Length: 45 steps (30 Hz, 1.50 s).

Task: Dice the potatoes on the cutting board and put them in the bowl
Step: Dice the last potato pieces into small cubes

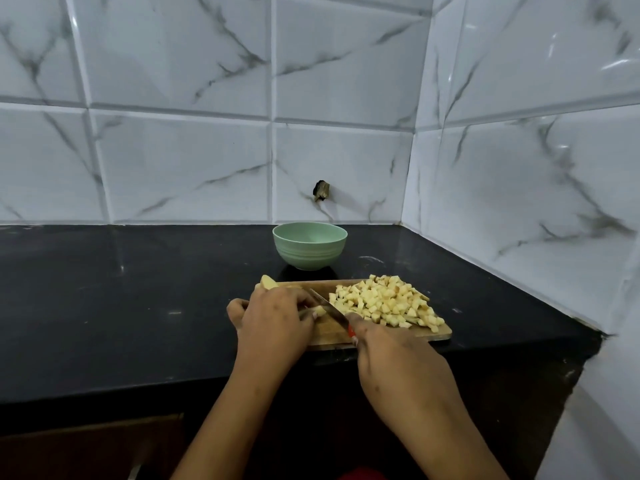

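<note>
A wooden cutting board (445, 332) lies on the black counter, with a heap of diced potato (384, 303) on its right half. My left hand (273, 323) presses down on a potato piece (319, 310) at the board's left side. My right hand (391, 355) grips a red-handled knife (329, 308), its blade angled up and left, resting against that piece. An uncut potato chunk (268, 282) lies at the board's far left corner. The pale green bowl (310, 244) stands just behind the board, apart from it; I see nothing in it from here.
The black counter (138, 306) stretches to the left. Marble-look tiled walls close the back and the right side, meeting in a corner at the back right. A small dark fitting (321, 190) sticks out of the back wall above the bowl.
</note>
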Motion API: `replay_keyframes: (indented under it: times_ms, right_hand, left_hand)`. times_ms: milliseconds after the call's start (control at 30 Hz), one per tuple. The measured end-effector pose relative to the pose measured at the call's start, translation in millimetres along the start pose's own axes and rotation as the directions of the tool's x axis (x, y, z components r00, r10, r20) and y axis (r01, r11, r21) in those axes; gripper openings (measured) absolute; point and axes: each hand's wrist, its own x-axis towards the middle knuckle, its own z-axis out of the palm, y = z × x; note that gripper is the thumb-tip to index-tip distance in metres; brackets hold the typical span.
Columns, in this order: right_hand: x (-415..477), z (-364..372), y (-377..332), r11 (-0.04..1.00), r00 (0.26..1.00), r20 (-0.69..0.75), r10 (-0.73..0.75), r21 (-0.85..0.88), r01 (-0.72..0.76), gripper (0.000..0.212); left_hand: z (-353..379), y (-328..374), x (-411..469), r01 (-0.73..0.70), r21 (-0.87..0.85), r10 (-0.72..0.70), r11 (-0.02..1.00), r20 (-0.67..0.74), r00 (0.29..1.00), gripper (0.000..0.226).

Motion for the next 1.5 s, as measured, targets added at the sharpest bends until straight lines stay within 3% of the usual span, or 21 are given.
replay_keyframes:
  times_ms: [233, 500, 1167, 1500]
  right_hand:
    - [4.0, -2.3, -0.1, 0.999, 0.996, 0.088, 0.008, -0.032, -0.005, 0.058]
    - [10.2, 4.3, -11.2, 0.989, 0.995, 0.093, -0.024, -0.141, 0.037, 0.055]
    - [-0.7, -4.4, -13.8, 0.996, 0.997, 0.020, -0.075, -0.054, 0.076, 0.055]
    - [5.3, -4.3, -22.4, 0.993, 0.994, 0.084, -0.065, -0.090, 0.073, 0.047]
  left_hand:
    - [3.4, 0.9, 1.0, -0.013, 0.000, 0.013, 1.000, -0.027, 1.000, 0.019]
    - [8.1, 0.2, 1.4, 0.019, -0.028, -0.021, 0.999, -0.056, 0.998, 0.015]
    - [-3.0, 1.9, -6.4, 0.142, -0.040, -0.142, 0.989, 0.021, 0.990, 0.023]
    - [-4.4, 1.4, -9.0, 0.151, -0.126, -0.152, 0.981, 0.005, 0.988, 0.014]
